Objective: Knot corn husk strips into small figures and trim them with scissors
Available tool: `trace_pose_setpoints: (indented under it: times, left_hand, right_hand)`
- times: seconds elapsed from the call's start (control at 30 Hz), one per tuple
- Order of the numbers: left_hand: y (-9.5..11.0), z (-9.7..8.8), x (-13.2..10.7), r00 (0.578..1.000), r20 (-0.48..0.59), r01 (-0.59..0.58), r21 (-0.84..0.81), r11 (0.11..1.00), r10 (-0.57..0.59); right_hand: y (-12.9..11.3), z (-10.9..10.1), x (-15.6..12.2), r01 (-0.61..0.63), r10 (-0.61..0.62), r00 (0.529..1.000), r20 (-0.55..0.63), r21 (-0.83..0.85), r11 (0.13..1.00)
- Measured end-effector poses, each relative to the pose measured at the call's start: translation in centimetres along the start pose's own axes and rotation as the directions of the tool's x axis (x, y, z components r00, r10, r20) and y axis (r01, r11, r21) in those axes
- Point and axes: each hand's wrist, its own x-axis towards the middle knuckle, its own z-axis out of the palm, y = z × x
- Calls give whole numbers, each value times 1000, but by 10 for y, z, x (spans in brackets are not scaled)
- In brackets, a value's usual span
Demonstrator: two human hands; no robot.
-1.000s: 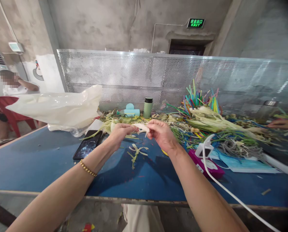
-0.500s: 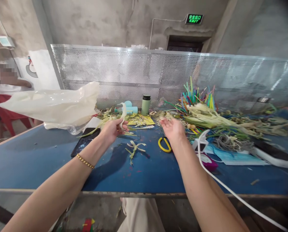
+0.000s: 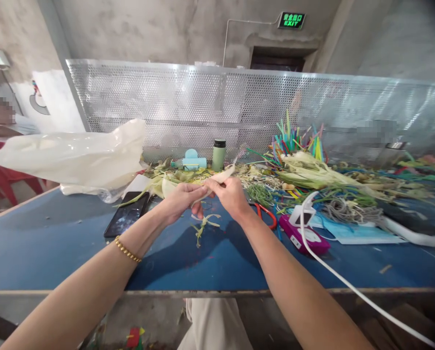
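A pale strip of corn husk [image 3: 225,174] runs between my two hands above the table. My left hand [image 3: 184,198] is closed on one part of it, its thumb along the strip. My right hand [image 3: 230,194] pinches the same strip close by, and the fingertips of both hands meet. Below them, a small knotted husk figure [image 3: 203,227] with several thin limbs lies on the blue table [image 3: 188,267]. Just beyond my right wrist, the red handle of a tool [image 3: 272,218] is partly hidden by the arm.
A black phone [image 3: 126,216] lies left, near a large plastic bag [image 3: 75,153]. Behind stand a green bottle [image 3: 218,156] and a perforated metal screen [image 3: 188,107]. To the right are heaped husks [image 3: 312,172], a purple power strip [image 3: 301,238] with a white cable [image 3: 343,277], and blue masks [image 3: 363,233].
My right hand has moved left from its open pose and closed on the husk strip beside my left hand. The yellow handle is now hidden; a red one shows.
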Motion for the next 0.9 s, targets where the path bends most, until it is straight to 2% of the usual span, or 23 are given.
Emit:
trace_pose_setpoints:
  times: [0.13,0.3,0.37,0.43,0.5,0.57,0.6,0.63,0.7,0.8,0.9]
  left_hand:
    - [7,-2,-2,996,62,66,-17,998,-65]
    - [2,-4,1,993,-5,118,69,991,-118]
    - [-2,-6,3,989,-30,150,60,987,-148]
    - [-5,-8,5,982,-71,176,36,984,-173]
    - [-6,-11,6,976,-107,192,-3,981,-192]
    - [-5,-14,6,969,-132,204,-42,978,-208]
    - [-4,-15,6,965,-145,212,-58,976,-218]
    - [-4,-15,6,960,-160,220,-71,973,-229]
    - [-2,-15,6,952,-176,237,-102,966,-252]
    - [0,-15,5,959,-148,217,-167,962,-242]
    - [2,-15,5,969,-108,191,-229,954,-220]
  right_hand:
    - [5,-7,-1,-38,38,998,-59,-10,999]
    - [17,-16,0,-112,108,974,-200,-7,994]
    - [20,-25,0,-130,104,949,-298,-67,989]
    - [21,-38,-1,-188,87,911,-402,-220,957]
    - [19,-50,-8,-270,71,916,-394,-476,837]
    - [14,-57,-21,-294,132,954,-270,-744,600]
    - [12,-58,-29,-278,203,958,-204,-840,466]
    - [9,-57,-36,-265,285,944,-168,-901,345]
    - [6,-54,-50,-248,429,891,-145,-950,193]
    - [7,-49,-59,-246,510,846,-157,-963,113]
    - [14,-52,-56,-270,510,842,-176,-956,115]
